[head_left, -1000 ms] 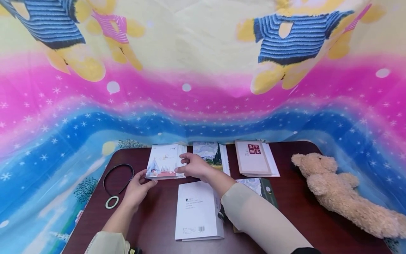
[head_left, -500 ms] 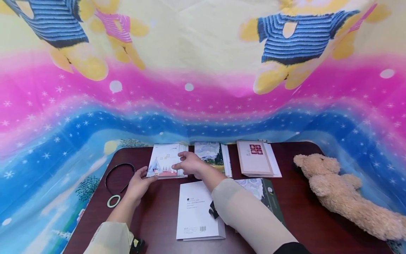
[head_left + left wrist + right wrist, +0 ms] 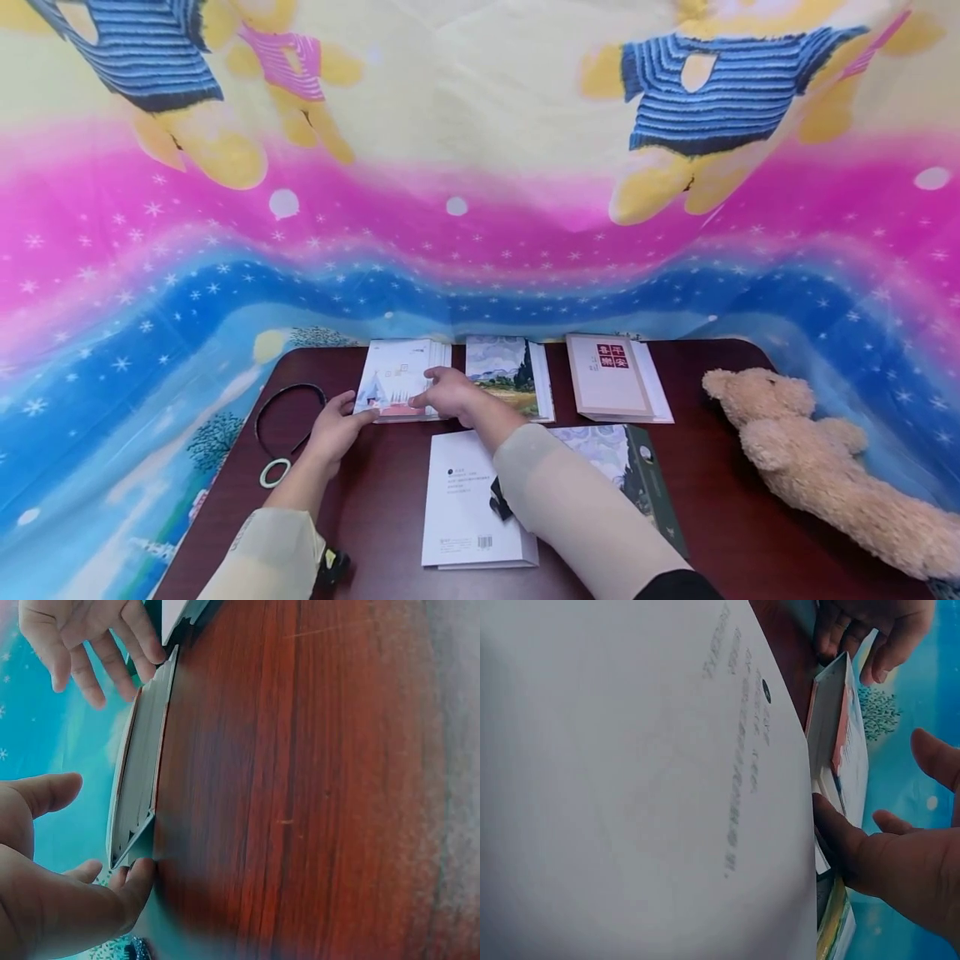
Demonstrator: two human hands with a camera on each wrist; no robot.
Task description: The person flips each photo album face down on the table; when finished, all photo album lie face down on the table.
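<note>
A white book with a tent drawing [image 3: 386,367] lies flat at the back left of the table. My left hand [image 3: 335,427] touches its near left corner, thumb raised off the cover. At the book's right side is my right hand [image 3: 455,394], thumb and fingers spread apart. In the left wrist view the book's page block [image 3: 142,750] faces me, between the left hand [image 3: 67,900] and the right hand [image 3: 97,634]. The right wrist view has the right fingers against the book's open edge, near its loose cover flap [image 3: 829,787].
Right of it lie a landscape-painting book [image 3: 498,367] and a beige book [image 3: 607,375]. Nearer are a white book [image 3: 457,517], back cover up, and a dark green book [image 3: 660,492] partly under the right sleeve. A black headband [image 3: 258,417], pale green ring [image 3: 275,473] and plush bear [image 3: 802,467] flank them.
The head view has shifted slightly, so everything sits a little further right. The right hand has come slightly closer to the tent book's right side; the left hand stays at its corner.
</note>
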